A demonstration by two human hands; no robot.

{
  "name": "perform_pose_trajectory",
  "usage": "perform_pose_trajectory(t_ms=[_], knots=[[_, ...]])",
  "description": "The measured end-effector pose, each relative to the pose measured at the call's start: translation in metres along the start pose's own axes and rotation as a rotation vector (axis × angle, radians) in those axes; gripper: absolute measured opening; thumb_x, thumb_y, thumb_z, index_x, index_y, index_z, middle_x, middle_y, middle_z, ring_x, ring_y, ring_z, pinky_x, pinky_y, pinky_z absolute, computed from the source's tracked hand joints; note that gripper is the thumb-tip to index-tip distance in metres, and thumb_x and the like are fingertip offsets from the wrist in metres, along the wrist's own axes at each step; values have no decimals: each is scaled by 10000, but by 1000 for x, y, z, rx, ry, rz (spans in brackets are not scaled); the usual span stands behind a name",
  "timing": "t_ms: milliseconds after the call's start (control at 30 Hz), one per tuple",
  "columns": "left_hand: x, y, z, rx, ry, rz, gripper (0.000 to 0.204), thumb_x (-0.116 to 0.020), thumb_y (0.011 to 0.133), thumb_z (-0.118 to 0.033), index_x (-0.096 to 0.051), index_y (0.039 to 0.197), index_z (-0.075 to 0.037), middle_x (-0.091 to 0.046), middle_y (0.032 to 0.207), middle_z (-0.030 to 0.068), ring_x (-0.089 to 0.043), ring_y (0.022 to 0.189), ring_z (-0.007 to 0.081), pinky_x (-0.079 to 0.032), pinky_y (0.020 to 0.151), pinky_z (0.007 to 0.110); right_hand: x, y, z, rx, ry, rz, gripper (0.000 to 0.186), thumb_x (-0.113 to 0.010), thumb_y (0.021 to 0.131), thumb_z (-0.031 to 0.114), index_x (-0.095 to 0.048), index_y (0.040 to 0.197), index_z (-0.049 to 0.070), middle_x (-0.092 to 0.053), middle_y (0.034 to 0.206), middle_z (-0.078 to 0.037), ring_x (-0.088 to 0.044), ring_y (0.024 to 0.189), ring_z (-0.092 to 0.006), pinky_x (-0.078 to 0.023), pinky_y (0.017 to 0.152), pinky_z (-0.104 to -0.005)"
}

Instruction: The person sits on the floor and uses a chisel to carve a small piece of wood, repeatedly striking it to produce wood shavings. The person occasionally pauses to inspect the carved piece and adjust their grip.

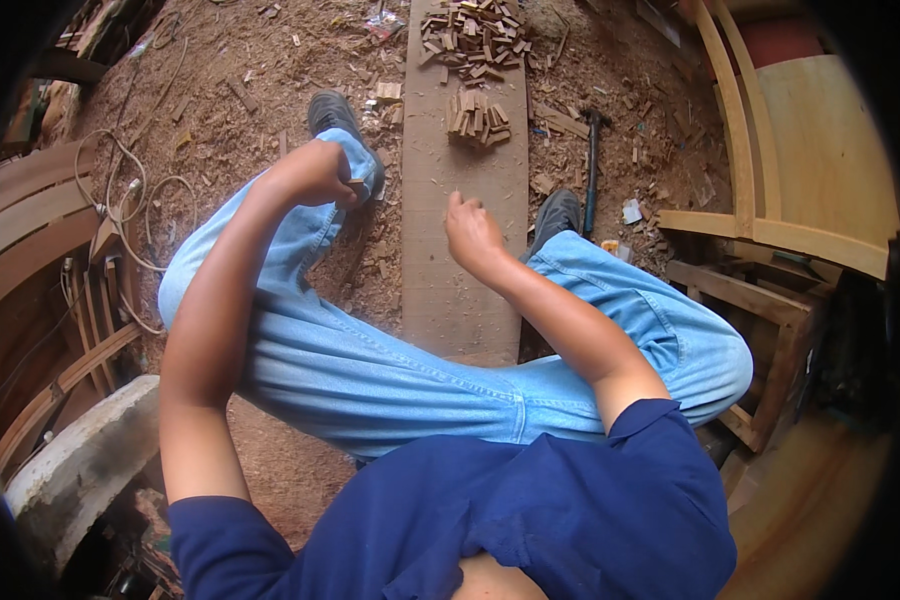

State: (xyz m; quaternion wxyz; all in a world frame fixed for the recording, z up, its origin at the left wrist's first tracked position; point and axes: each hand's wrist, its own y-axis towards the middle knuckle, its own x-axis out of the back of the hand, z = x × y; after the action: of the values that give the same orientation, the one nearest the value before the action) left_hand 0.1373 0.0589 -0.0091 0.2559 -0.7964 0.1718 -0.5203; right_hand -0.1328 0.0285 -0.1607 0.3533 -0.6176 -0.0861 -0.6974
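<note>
I sit over a long wooden plank (460, 250) that runs away from me between my legs. My left hand (315, 175) is closed above my left knee, and a small wooden piece (356, 188) shows at its fingertips. My right hand (470, 232) hovers over the plank with its fingers curled; what it holds, if anything, is hidden. Farther along the plank lie a small stack of short wooden blocks (478, 118) and, beyond it, a larger loose pile of blocks (475, 40).
A hammer (592, 165) lies on the sawdust-covered ground right of the plank. Curved wooden frames (770, 215) stand at the right, bent wooden strips (30, 230) at the left. A white cord (135, 190) loops on the ground at left. A concrete block (80, 465) sits lower left.
</note>
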Motion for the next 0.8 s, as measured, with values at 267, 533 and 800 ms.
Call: perform_pose_trajectory(t_ms=[267,533,800], knots=[[-1,3,0,-6,34,4,306,-852,730,-271,-779,862,-4,-726,752,181,-703,682,298,-527,657,415,-4,-60,63,377,407,189,384,-639,839,25,-460,1177,-20,-637,1089,-308,-690,962,-455,-591,800,-506],[-1,2,4,-21,50,7,325,-845,730,-289,-767,846,5,-718,740,182,-697,672,300,-524,654,420,3,-36,61,454,460,261,532,-681,814,87,-426,1273,3,-622,1172,-277,-650,1075,-450,-544,915,-533],[0,0,-1,-37,36,-5,306,-838,738,-283,-770,851,-7,-725,760,175,-702,702,308,-528,665,426,38,18,-14,253,133,-67,387,-690,792,45,-530,1142,5,-679,1036,-221,-716,881,-407,-597,768,-490]])
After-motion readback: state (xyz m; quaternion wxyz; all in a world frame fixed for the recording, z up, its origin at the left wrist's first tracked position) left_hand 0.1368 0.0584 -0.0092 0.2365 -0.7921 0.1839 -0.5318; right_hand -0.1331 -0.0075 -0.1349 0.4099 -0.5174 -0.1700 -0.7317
